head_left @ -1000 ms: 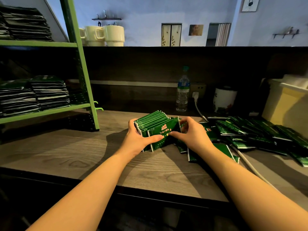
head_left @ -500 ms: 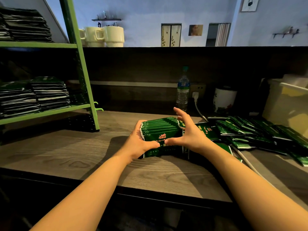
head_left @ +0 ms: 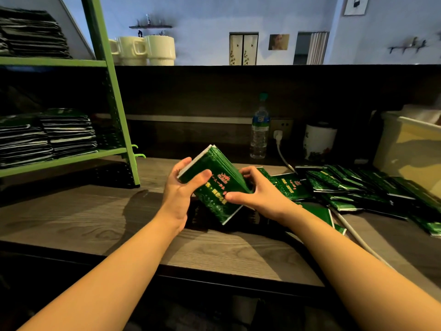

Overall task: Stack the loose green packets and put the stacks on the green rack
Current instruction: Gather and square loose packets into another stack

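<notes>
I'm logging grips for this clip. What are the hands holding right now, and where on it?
Both grip one stack of green packets, tilted above the table: left hand at its upper left end, right hand on its right edge.

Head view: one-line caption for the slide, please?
Both hands, left hand and right hand, grip a tilted stack of green packets above the wooden counter, beside the green rack.

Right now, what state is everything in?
Bundle of green packets: tilted, gripped by both hands.
Left hand: gripping the bundle.
Right hand: gripping the bundle.
Loose green packets: scattered on the counter.
Green rack: stacks on two shelves.
Water bottle: upright, capped.
Plug: in the socket.
</notes>
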Action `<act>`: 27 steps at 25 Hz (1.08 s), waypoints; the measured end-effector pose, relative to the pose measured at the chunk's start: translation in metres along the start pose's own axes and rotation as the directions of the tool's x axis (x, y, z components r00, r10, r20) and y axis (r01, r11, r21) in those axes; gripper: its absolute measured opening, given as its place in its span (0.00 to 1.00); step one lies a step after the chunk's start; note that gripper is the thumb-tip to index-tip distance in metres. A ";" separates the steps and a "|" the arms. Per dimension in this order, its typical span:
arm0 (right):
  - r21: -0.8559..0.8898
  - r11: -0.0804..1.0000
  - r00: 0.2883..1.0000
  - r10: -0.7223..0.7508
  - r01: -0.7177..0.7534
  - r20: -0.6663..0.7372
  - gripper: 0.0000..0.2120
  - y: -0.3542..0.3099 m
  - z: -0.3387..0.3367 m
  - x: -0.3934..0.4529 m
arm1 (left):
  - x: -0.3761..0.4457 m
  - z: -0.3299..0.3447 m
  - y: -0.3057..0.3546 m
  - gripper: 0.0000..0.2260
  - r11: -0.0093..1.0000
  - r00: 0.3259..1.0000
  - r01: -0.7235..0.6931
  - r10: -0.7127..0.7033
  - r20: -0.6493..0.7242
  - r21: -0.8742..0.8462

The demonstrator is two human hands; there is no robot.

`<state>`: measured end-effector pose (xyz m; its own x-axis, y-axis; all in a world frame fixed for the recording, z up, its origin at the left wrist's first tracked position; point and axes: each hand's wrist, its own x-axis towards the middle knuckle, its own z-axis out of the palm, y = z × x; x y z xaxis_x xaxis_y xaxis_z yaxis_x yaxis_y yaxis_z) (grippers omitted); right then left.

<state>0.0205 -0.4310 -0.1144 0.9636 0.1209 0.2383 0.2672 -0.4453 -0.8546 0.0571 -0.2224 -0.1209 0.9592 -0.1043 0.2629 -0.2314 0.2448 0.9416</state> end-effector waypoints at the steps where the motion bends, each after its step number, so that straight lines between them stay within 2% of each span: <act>1: -0.033 0.999 0.999 0.003 -0.002 0.040 0.30 0.001 0.003 0.000 | -0.001 0.000 0.000 0.41 1.000 1.000 0.000 0.000 -0.001 0.003; 3: -0.103 0.995 0.994 -0.001 0.012 0.106 0.32 0.000 0.007 -0.002 | -0.006 0.003 -0.001 0.39 0.999 0.998 -0.023 0.022 0.064 0.021; 6: -0.108 0.991 0.984 -0.058 0.076 0.166 0.42 0.000 0.012 -0.002 | -0.015 0.010 -0.007 0.37 0.993 0.966 -0.068 0.041 0.255 0.101; 9: -0.030 0.997 0.992 -0.063 0.066 0.108 0.48 0.003 0.013 0.002 | -0.018 0.015 -0.007 0.36 0.981 0.943 -0.056 -0.009 0.333 0.187; 12: -0.050 0.997 0.994 -0.045 0.050 0.101 0.49 0.004 0.011 0.003 | -0.017 0.017 -0.005 0.32 0.974 0.940 -0.014 -0.065 0.334 0.228; 16: 0.033 0.998 0.998 -0.045 0.044 0.035 0.47 0.004 0.010 0.002 | -0.017 0.014 -0.003 0.51 0.962 0.943 0.028 -0.116 0.312 0.273; 18: -0.013 0.999 0.998 -0.044 0.045 0.037 0.49 0.003 0.012 0.003 | -0.016 0.014 -0.003 0.54 0.959 0.943 0.017 -0.110 0.315 0.284; 22: -0.056 0.998 0.999 -0.031 0.032 0.026 0.44 0.005 0.014 0.002 | -0.021 0.019 0.001 0.53 0.947 0.954 -0.024 -0.075 0.292 0.321; 27: -0.035 0.999 1.000 0.000 -0.001 -0.022 0.38 -0.010 0.019 0.005 | -0.005 0.023 0.000 0.48 0.959 0.984 0.000 -0.051 0.173 0.282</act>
<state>0.0227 -0.4090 -0.1138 0.9634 0.1015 0.2482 0.2661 -0.4762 -0.8381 0.0483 -0.2440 -0.1178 0.9271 -0.2820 0.2471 -0.2680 -0.0375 0.9627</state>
